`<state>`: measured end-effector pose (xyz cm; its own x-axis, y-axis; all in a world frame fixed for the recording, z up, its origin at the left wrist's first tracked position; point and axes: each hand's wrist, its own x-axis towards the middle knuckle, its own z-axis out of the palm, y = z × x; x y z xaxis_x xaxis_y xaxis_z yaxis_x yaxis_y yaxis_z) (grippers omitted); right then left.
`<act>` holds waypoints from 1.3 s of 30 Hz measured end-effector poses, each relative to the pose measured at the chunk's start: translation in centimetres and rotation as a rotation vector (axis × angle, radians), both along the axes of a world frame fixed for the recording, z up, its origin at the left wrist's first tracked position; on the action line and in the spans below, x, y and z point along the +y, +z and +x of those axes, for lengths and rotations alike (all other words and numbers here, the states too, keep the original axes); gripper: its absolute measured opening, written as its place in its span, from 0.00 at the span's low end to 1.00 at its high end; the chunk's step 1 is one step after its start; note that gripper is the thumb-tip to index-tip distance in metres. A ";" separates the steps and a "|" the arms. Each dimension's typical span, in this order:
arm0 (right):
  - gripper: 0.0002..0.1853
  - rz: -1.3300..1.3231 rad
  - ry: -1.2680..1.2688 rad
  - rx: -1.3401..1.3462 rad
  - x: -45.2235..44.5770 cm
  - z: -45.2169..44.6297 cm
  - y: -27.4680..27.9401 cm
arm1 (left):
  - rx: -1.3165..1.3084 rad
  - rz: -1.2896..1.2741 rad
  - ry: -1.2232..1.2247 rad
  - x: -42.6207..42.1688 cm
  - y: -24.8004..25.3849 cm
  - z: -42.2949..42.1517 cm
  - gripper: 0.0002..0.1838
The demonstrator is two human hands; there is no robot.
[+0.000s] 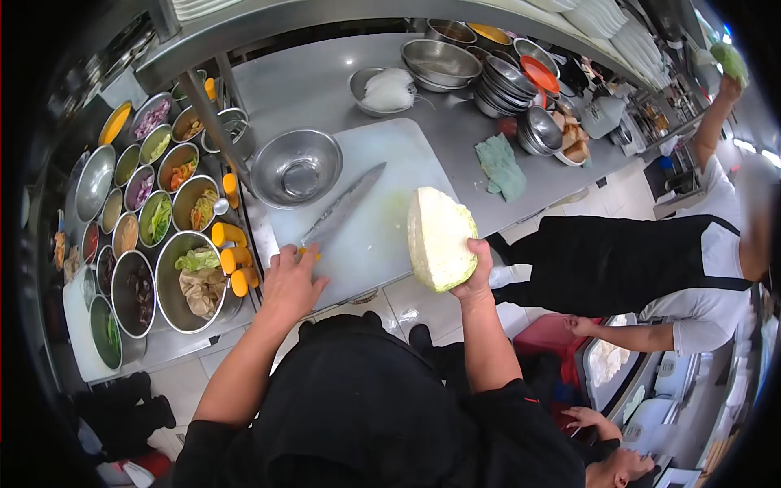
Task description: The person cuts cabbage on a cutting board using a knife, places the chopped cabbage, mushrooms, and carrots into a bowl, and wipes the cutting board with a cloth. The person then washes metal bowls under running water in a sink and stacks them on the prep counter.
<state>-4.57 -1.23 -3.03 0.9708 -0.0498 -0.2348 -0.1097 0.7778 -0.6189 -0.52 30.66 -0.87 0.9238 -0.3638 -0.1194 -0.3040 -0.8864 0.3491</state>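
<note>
My right hand (475, 272) grips a large piece of cabbage (439, 236), holding it up over the right front of the board. Its pale cut face shows, and a greener edge runs along the right and bottom. A white cutting board (374, 260) lies below. My left hand (290, 282) is at the board's left front edge, fingers extended and thumb apart. Its fingertips are at the handle end of a long knife (346, 202), where small orange bits show; the fingers partly hide the handle. The blade lies flat, pointing away. Behind it stands a steel bowl (297, 169).
Steel containers of cut vegetables (195, 276) and orange-capped bottles (229, 235) line the left. Stacked steel bowls (498, 85), a bowl of white noodles (389, 89) and a green cloth (501, 167) sit farther back. At right, a co-worker in a black apron (610, 260) raises a green vegetable (729, 61).
</note>
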 end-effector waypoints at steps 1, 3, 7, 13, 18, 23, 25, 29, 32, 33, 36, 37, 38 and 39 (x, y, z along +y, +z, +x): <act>0.37 0.010 0.012 0.027 0.0 0.4 0.0 | 0.023 -0.001 0.016 -0.3 -0.2 0.3 0.34; 0.35 -0.027 0.053 0.170 0.1 1.3 0.2 | 0.054 0.002 0.043 -0.6 -0.8 1.2 0.32; 0.32 -0.364 0.229 0.463 -0.5 2.9 0.3 | 0.109 0.032 0.075 -0.9 -1.4 2.1 0.29; 0.38 -0.901 0.084 0.373 1.6 2.1 4.7 | 0.227 0.108 0.127 -2.1 0.6 2.3 0.24; 0.41 -1.572 0.040 0.155 2.2 1.5 3.2 | 0.261 0.037 0.080 -1.3 1.0 2.5 0.19; 0.39 -1.668 0.205 0.077 3.5 1.6 6.7 | 0.162 -0.118 -0.009 0.1 4.7 -0.6 0.16; 0.41 -1.658 0.138 0.082 4.7 2.1 7.2 | 0.148 -0.148 -0.027 0.4 4.7 -0.9 0.15; 0.39 -1.670 0.000 -0.015 5.7 2.2 4.4 | 0.191 -0.151 -0.036 0.9 4.0 -1.5 0.17; 0.36 -1.711 -0.001 -0.047 6.4 2.5 4.2 | 0.205 -0.195 -0.047 1.7 4.4 -2.0 0.18; 0.35 -1.734 0.007 -0.064 6.5 2.6 4.6 | 0.206 -0.191 -0.051 1.9 4.4 -2.2 0.18; 0.34 -1.717 0.030 -0.046 7.4 2.8 5.4 | 0.210 -0.179 -0.068 2.3 4.7 -2.6 0.19; 0.34 -1.723 0.032 -0.038 7.6 2.8 5.4 | 0.211 -0.176 -0.075 2.3 4.8 -2.7 0.19; 0.35 -1.729 0.032 -0.031 7.7 2.8 5.4 | 0.210 -0.173 -0.083 2.4 4.8 -2.8 0.19; 0.35 -1.735 0.030 -0.026 7.8 2.8 5.4 | 0.223 -0.171 -0.084 2.4 4.8 -2.8 0.20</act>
<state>-1.74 6.52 2.37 0.9783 -0.1904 0.0824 -0.0882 -0.7412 -0.6655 -3.37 33.10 3.97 0.8475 -0.4701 -0.2463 -0.2729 -0.7840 0.5575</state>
